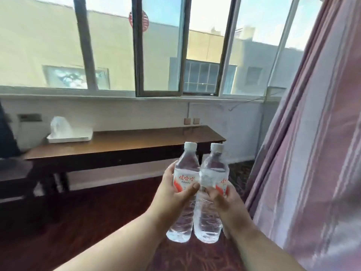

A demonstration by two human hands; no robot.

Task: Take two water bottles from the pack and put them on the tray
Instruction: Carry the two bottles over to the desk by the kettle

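Observation:
Two clear water bottles with white caps and red-and-white labels are held upright side by side in front of me. My left hand (172, 194) grips the left bottle (185, 169) around its label. My right hand (222, 200) grips the right bottle (214, 169) the same way. The bottles touch each other at the middle. A white tray (58, 139) lies on the far left end of a long brown wooden table (136, 141), well beyond the bottles. The pack is not in view.
A crumpled clear plastic bag (60, 126) sits in the tray. Behind the table runs a white wall under wide windows. A pink striped curtain (312, 153) hangs close on my right. Dark red carpet (78, 222) covers the floor between me and the table.

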